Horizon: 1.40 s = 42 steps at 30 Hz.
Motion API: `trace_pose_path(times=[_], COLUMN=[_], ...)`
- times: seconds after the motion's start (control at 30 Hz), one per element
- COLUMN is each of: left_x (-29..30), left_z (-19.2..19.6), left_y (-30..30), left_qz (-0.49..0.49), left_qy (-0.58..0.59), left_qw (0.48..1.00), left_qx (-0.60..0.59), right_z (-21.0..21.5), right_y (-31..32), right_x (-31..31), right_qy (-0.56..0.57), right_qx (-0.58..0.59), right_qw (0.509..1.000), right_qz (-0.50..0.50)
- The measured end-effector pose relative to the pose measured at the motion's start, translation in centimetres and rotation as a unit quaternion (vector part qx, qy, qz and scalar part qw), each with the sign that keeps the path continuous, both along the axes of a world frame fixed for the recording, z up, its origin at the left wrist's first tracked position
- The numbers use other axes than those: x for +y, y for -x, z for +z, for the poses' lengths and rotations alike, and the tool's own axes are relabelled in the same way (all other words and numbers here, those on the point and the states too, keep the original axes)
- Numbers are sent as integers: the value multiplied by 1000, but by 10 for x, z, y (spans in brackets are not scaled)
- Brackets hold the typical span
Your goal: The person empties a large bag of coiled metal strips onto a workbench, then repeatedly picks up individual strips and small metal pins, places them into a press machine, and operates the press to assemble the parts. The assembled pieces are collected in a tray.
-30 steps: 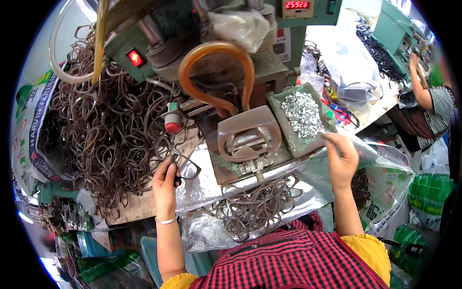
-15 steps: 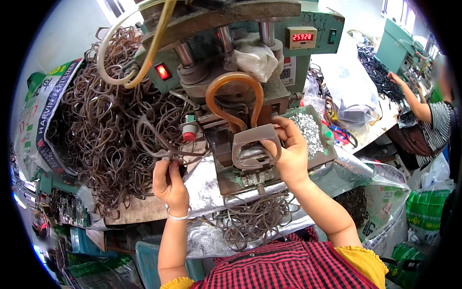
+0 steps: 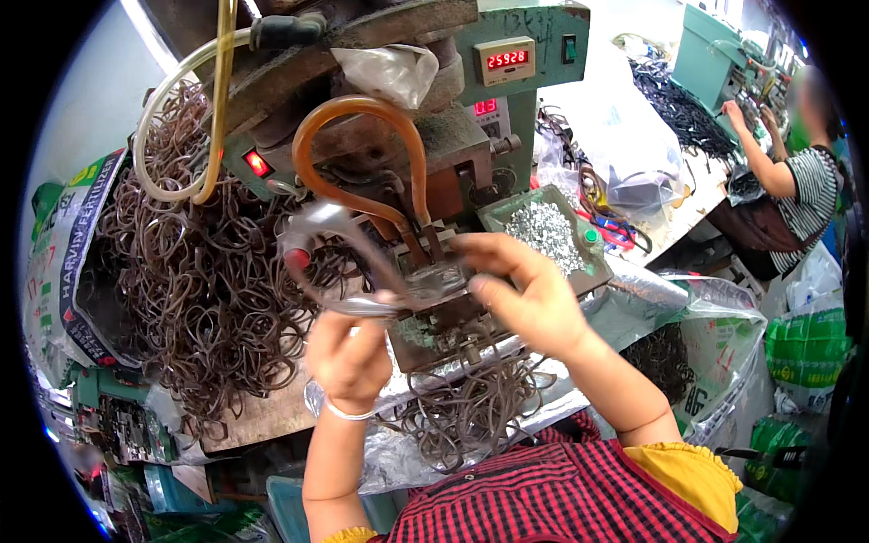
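My left hand [image 3: 348, 357] is closed with fingertips pinching a grey-brown curved plastic loop [image 3: 360, 306], smeared by motion, in front of a green press [image 3: 534, 68]. The loop overlaps the press's red button and the left of its work area. My right hand [image 3: 534, 299] reaches to the right side of the small metal work fixture [image 3: 444, 281], thumb and forefinger apart with nothing visible between them. Whether its fingertips touch the fixture cannot be made out. An orange tube [image 3: 362, 104] arches down to the fixture.
A large heap of brown loops [image 3: 208, 290] covers the table's left side. More loops [image 3: 471, 407] lie below the fixture. A green tray [image 3: 579, 262] of small silvery pieces [image 3: 548, 231] stands right. Farther right, a person [image 3: 797, 185] works at a bench with dark strips [image 3: 679, 104].
My left hand has carried its loop up to the fixture. My right hand has let go of the brown piece it held there, which no longer shows. The whole view has shifted.
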State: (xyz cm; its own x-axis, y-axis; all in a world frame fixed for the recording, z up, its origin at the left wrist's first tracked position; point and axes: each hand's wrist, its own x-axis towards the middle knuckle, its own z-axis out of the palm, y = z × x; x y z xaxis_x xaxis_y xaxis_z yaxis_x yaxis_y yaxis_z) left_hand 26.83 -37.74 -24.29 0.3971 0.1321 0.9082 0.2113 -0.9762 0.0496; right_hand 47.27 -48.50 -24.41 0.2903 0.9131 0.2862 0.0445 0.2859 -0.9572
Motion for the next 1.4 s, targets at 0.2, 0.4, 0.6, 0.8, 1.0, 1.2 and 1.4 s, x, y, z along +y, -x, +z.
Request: trace_pose_path(times=[0.2,0.4,0.6,0.8,1.0,1.2,1.4], left_x=[-1,5,9,-6,32,163,200], left_z=[-18,-27,-21,-16,-3,11,-12], left_y=[-32,-34,-23,-20,72,102,99], left_qz=[-79,-119,-125,-117,292,354,367], left_qy=[-47,-48,-39,16,117,77,88], left_qw=[995,992,990,993,948,913,863], left_qx=[29,11,53,10,-48,187,336], right_z=[-98,-93,-104,-94,-100,-81,-89], right_y=[-75,-89,-99,-89,-84,-67,-64], right_x=[-2,12,15,13,-2,12,7], right_qy=[170,60,12,66,45,40,37], right_qx=[-503,-433,-405,-417,-296,-274,-242], right_qw=[766,812,825,833,890,916,912], right_qz=[-362,-386,-394,-359,-344,-289,-328])
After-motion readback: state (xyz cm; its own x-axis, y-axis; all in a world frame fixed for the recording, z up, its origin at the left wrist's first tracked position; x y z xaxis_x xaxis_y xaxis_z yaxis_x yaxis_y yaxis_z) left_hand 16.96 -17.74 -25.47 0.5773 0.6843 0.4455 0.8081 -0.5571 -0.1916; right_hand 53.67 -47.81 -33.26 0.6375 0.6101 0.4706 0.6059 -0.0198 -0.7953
